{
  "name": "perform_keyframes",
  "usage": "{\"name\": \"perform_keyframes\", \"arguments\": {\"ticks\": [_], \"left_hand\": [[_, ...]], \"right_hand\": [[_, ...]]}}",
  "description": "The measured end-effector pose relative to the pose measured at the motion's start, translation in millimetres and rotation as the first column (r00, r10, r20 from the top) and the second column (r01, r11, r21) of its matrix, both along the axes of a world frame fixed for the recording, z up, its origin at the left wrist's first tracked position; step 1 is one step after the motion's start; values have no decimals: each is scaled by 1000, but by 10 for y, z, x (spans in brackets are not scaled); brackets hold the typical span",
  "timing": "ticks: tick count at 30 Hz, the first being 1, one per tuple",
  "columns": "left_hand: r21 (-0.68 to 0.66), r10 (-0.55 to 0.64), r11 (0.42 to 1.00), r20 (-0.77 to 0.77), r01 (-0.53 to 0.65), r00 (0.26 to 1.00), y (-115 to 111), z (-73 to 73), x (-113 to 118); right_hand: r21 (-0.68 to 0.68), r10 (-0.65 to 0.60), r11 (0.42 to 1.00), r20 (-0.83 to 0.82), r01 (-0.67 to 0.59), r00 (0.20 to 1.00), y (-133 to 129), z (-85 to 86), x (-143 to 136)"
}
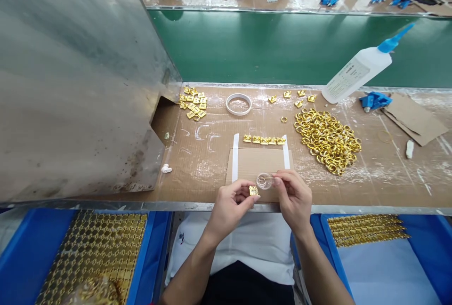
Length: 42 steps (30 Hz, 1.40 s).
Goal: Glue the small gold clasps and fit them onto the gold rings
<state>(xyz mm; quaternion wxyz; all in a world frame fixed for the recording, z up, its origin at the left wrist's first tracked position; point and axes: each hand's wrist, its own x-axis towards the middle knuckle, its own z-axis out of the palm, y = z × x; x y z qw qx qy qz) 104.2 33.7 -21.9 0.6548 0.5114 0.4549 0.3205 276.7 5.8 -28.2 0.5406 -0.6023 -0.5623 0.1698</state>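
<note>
Between the thumb and fingers of my left hand is a small square gold piece. My right hand pinches a thin stick, whose tip is over a small clear round dish on the cardboard. Just beyond my hands, a cardboard pad lies between white tape strips, with a row of several gold pieces along its far edge. To the right spreads a large pile of gold rings.
A roll of white tape and a cluster of gold pieces lie left. A white bottle with a blue nozzle leans at back right. A metal housing blocks the left. Blue trays flank my lap; people sit across the green belt.
</note>
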Motion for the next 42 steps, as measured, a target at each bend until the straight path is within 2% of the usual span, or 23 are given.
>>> {"name": "perform_keyframes", "arguments": {"ticks": [5, 11, 17, 22, 31, 42], "left_hand": [[-67, 6, 998, 32, -4, 999, 21, -2, 21], [37, 11, 999, -32, -10, 999, -1, -9, 43], [56, 7, 998, -72, -3, 997, -3, -3, 69], [144, 25, 990, -105, -10, 994, -4, -8, 60], [133, -19, 991, -112, 34, 994, -7, -6, 36], [129, -32, 991, -116, 47, 993, -9, -10, 33]], "right_hand": [[-59, -8, 998, -102, 2, 995, -24, -43, 2], [-51, -79, 996, -163, 71, 983, -32, -69, -26], [-49, -103, 994, -235, 94, 966, -55, -67, -66], [-36, -119, 993, -293, 113, 949, -143, -64, -163], [49, 28, 999, -239, -17, 971, -234, -140, -201], [56, 69, 997, -136, -62, 988, -215, -111, -212]]}}
